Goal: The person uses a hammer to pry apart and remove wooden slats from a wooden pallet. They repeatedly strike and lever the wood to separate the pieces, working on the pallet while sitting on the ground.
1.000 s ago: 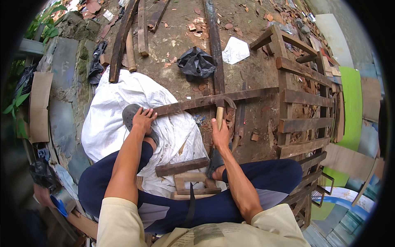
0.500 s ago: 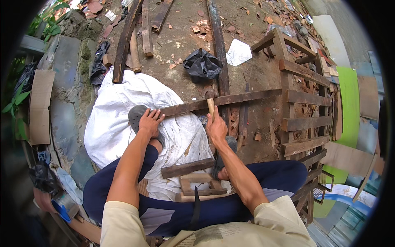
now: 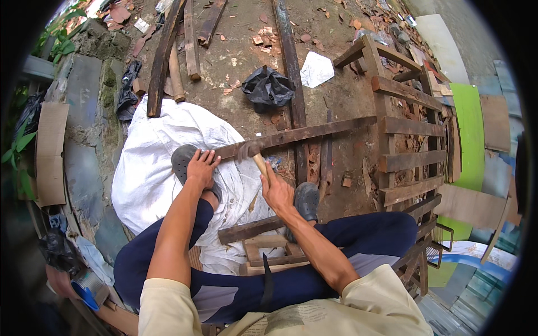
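Note:
A long dark wooden plank (image 3: 314, 133) lies at a slant in front of me, its near end beside my left clog (image 3: 182, 159). My left hand (image 3: 200, 169) rests over that clog with fingers stretched out and apart, the fingertips at the plank's end; whether they press on it I cannot tell. Closed round a wooden handle, my right hand (image 3: 277, 193) holds a hammer (image 3: 259, 158). The hammer's head is smeared by motion and overlaps the plank near its left part. Under the plank's left end spreads a white woven sack (image 3: 159, 140).
A slatted wooden frame (image 3: 412, 130) stands at the right. Beyond the plank are a black plastic bag (image 3: 268, 88), a white sheet piece (image 3: 317, 70) and several loose timbers (image 3: 162, 61). A short wooden block (image 3: 249, 229) and a small wooden frame (image 3: 269, 245) lie between my legs.
My right hand has moved left and slightly nearer me, and the hammer's head has swung left along the plank toward my left hand. The left hand keeps its place on the clog.

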Action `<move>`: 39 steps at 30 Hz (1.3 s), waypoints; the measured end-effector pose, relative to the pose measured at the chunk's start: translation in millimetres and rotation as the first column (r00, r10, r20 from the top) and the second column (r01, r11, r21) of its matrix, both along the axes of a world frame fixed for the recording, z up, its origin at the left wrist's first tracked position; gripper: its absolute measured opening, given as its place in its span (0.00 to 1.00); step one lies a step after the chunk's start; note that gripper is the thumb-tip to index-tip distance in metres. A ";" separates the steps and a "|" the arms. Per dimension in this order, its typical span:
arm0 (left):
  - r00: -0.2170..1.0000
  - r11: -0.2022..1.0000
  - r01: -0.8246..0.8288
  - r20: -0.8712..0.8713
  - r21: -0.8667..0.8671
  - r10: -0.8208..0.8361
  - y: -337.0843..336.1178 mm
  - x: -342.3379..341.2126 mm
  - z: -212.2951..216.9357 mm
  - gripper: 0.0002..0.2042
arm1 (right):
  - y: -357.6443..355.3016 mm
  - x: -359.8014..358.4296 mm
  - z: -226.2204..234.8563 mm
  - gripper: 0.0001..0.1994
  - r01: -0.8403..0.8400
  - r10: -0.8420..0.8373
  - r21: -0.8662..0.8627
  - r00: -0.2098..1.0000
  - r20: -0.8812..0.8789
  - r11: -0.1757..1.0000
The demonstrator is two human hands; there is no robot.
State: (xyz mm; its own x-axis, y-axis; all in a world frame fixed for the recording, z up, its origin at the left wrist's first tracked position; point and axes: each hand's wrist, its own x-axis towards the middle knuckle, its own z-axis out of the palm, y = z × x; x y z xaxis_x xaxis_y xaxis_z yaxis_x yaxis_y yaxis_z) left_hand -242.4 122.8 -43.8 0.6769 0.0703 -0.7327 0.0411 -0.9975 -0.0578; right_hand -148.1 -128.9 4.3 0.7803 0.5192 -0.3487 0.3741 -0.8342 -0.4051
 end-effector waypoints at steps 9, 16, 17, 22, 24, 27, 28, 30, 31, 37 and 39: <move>1.000 1.000 -0.007 0.003 -0.010 0.007 0.5 6.8 0.5 0.41 | -23.5 50.3 6.6 0.25 0.078 -0.076 -0.039 0.995 0.062 0.996; 0.998 1.000 0.010 -0.070 0.010 -0.009 -5.6 12.2 7.0 0.40 | -67.3 107.2 33.4 0.24 0.442 -0.432 0.349 0.895 -0.111 0.826; 0.998 1.000 0.011 -0.066 0.021 -0.010 -5.3 9.3 7.0 0.40 | -72.5 127.4 43.4 0.24 0.579 -0.531 0.372 0.815 -0.232 0.725; 0.999 0.999 0.033 -0.008 0.006 -0.033 -0.8 2.6 -8.6 0.40 | -82.9 157.9 28.8 0.21 0.875 -0.636 0.468 0.434 -0.638 0.128; 0.999 0.999 0.038 -0.016 -0.002 -0.038 -0.2 4.7 -10.3 0.41 | -66.8 125.5 -0.1 0.22 0.935 -0.542 0.348 0.326 -0.775 0.065; 0.994 1.000 -0.001 -0.106 -0.013 0.000 -2.1 9.0 6.4 0.37 | -67.3 87.8 -18.8 0.22 0.870 -0.352 0.034 0.234 -0.906 0.491; 0.996 1.000 0.008 -0.089 -0.012 -0.009 2.3 9.6 1.8 0.37 | -72.6 89.5 -17.1 0.22 0.885 -0.382 0.038 0.238 -0.893 0.464; 0.993 1.000 0.006 -0.116 0.005 -0.006 2.8 7.9 6.0 0.38 | -81.8 97.6 -2.1 0.23 0.915 -0.387 0.078 0.244 -0.889 0.396; 0.992 1.000 0.007 -0.128 0.011 -0.005 2.7 8.1 6.4 0.38 | -82.4 110.8 3.7 0.23 0.928 -0.427 0.107 0.264 -0.865 0.358; 0.994 1.000 0.003 -0.107 -0.009 -0.004 2.1 10.5 2.3 0.39 | -46.4 125.7 -0.6 0.23 0.943 -0.442 0.333 0.304 -0.844 0.013; 0.991 1.000 -0.009 -0.130 -0.022 0.006 1.1 12.9 6.1 0.39 | -38.2 99.1 -5.9 0.23 0.833 -0.363 -0.002 0.238 -0.901 0.553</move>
State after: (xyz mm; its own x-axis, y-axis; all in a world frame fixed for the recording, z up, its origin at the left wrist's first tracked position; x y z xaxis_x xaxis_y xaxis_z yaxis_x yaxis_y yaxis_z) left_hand -229.5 123.9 -37.8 0.5752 0.0578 -0.8159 0.0422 -0.9983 -0.0410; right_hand -49.0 -167.1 -1.6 0.4445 0.2655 -0.8555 -0.8082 -0.2930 -0.5108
